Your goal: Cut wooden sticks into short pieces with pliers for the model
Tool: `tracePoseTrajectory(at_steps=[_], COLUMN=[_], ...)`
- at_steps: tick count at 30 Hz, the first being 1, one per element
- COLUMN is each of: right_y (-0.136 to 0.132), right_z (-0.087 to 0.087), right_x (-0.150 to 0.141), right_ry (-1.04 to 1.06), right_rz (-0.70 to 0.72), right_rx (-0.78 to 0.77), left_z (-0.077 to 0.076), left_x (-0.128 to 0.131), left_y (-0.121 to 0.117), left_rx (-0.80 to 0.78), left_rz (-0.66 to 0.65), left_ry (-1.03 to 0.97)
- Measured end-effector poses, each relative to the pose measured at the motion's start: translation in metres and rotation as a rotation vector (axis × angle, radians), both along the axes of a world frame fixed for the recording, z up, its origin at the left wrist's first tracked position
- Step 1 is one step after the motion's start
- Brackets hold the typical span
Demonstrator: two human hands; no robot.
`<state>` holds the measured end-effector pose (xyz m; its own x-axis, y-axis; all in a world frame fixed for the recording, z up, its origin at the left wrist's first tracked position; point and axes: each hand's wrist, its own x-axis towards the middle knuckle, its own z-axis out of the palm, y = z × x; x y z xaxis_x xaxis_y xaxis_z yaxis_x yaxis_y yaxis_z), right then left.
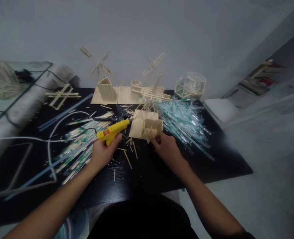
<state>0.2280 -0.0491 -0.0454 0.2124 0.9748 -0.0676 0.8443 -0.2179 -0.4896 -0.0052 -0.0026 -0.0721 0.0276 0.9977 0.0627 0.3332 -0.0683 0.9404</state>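
My left hand is closed round the grip of a yellow hot-glue gun, its nozzle pointing right toward a small box-like model of wooden sticks on the black table. My right hand rests at the model's near right corner, fingers curled and pinching thin sticks there. Short loose sticks lie scattered between my hands.
Stick windmill models and a flat stick panel stand at the table's back, with a geodesic stick frame at back right. Plastic-wrapped sticks are heaped right; more wrappers and cables lie left.
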Motion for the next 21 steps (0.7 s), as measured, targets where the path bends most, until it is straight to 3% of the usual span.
tracePoseTrajectory(at_steps=[6, 12, 14, 18, 21], right_y=[-0.001, -0.014, -0.021, -0.028, -0.028], right_z=[-0.015, -0.012, -0.012, -0.020, -0.029], right_x=[-0.010, -0.014, -0.018, -0.025, -0.025], right_ry=[-0.129, -0.158, -0.134, -0.046, -0.122], right_rz=[-0.053, -0.024, 0.134, 0.578, 0.724], right_rx=[0.073, 0.195, 0.217, 0.250, 0.291], left_z=[0.000, 0.000, 0.001, 0.000, -0.002], left_x=[-0.001, 0.000, 0.000, 0.000, 0.000], left_y=[0.001, 0.003, 0.003, 0.004, 0.005], left_rx=[-0.002, -0.022, -0.017, -0.007, -0.022], left_rz=[-0.005, -0.010, -0.015, -0.019, -0.015], left_ry=[0.011, 0.010, 0.019, 0.035, 0.013])
